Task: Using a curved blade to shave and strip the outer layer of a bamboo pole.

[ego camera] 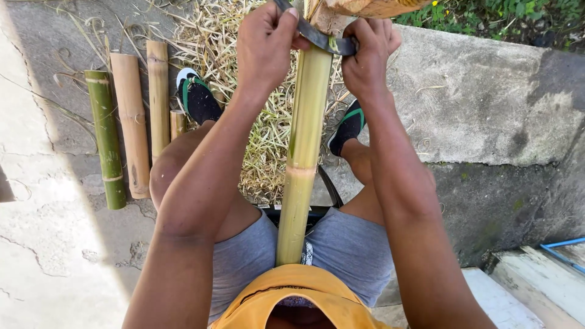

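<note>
At ten o'clock a green bamboo piece [107, 140] lies on the concrete ground [55, 244], with two tan bamboo pieces [132, 125] just beside it and a short stub [177, 123] next to those. Dry straw [213, 42] spreads at twelve o'clock. Green plants [487, 15] grow at one o'clock; blue rods [563, 248] lie at four o'clock.

my arms are bare from the shoulders down, no sleeves, no watch, no rings on my left hand [265, 45] or my right hand [365, 58]. i wear a yellow-orange top [292, 298] with a rounded neckline, and grey shorts [353, 250] that end above the knees. on my feet are black socks inside flip-flops [196, 97] with green straps and pale soles.
</note>
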